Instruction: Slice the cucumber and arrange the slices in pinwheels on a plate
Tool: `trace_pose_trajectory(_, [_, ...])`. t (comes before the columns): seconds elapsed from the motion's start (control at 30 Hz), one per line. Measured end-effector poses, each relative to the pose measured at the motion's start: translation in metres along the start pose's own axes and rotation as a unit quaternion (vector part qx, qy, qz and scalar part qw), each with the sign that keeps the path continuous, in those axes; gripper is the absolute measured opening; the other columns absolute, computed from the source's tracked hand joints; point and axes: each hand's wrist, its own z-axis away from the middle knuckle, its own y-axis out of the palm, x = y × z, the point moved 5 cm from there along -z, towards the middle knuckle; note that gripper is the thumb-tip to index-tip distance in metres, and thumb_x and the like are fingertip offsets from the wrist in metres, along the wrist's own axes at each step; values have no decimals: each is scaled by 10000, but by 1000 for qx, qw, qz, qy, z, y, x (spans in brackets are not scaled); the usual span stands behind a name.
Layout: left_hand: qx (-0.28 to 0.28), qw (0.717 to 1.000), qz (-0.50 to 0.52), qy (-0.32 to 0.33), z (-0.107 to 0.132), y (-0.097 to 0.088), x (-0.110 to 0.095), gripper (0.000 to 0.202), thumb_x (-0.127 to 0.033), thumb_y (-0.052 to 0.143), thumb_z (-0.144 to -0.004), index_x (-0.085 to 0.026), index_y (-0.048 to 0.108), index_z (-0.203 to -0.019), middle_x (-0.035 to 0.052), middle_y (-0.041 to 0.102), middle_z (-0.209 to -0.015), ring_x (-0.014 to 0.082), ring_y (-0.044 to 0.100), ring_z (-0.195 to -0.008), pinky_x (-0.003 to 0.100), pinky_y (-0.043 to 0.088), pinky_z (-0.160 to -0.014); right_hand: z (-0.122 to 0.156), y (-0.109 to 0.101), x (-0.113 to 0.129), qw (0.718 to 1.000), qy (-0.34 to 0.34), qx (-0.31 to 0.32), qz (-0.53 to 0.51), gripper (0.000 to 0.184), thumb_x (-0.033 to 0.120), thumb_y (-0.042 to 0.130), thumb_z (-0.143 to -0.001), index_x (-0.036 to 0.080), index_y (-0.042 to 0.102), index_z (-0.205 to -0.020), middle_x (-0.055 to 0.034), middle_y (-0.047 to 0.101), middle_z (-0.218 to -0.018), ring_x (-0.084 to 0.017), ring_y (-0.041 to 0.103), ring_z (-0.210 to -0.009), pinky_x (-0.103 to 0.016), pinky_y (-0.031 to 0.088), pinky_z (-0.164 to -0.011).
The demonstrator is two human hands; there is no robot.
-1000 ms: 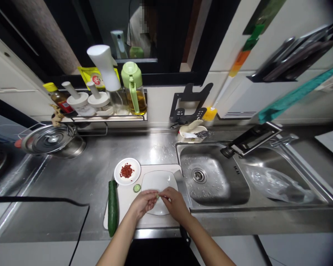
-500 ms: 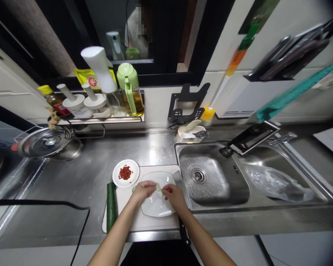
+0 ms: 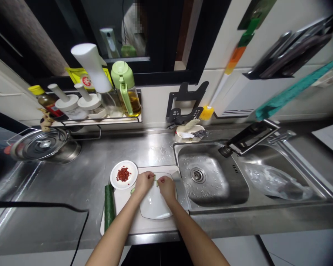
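Grip check: left hand [image 3: 143, 181] and right hand [image 3: 166, 186] both pinch shut on the cucumber piece [image 3: 155, 180], over the white plate [image 3: 155, 207] at its 12 o'clock rim. Looks light, wet, slippery, maybe bendy; I'd pinch its ends.

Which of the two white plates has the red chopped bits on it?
The small round plate, left of the left hand at the cutting board's far corner. The larger squarish plate to its right shows no red bits.
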Motion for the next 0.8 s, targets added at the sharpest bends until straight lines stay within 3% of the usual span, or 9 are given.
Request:
trace_pose_trajectory(0.27, [-43,994,-95,33,1,5,-6,173,-186,502,-793,-179,671,-833,54,680,-808,156,584,-747,242,371,-675,6,-5,13,997,-47,-21,64,114,129,516,-758,179,582,-678,2,577,-613,-120,494,-576,-222,287,-549])
trace_pose_trajectory(0.43, [-85,988,-110,66,9,3,-7,202,-183,484,-814,-177,635,-948,63,646,-867,168,578,-797,263,406,-724,11,-7,10,994,-66,-28,80,104,152,490,-810,174,591,-816,-12,594,-717,-130,511,-625,-230,323,-588])
trace_pose_trajectory(0.53, [-90,979,-121,140,22,6,-7,244,-169,439,-847,-181,624,-1005,77,625,-964,176,567,-906,281,429,-814,21,-9,6,982,-156,-38,100,174,134,436,-846,171,599,-893,-42,603,-846,-149,536,-769,-242,371,-695])
trace_pose_trajectory(0.63, [-90,960,-164,206,36,14,-2,353,-105,399,-841,-194,586,-1127,87,595,-1044,190,539,-978,311,441,-859,37,-10,2,946,-281,-52,156,270,98,396,-857,167,615,-999,-70,587,-879,-185,508,-850,-288,391,-769])
trace_pose_trajectory(0.8, [-83,943,-222,234,50,29,9,453,-73,366,-842,-204,496,-1256,107,557,-1119,213,511,-1014,357,459,-839,50,-7,-6,920,-318,-46,226,414,103,397,-865,244,546,-1225,-79,558,-919,-195,481,-824,-299,404,-719])
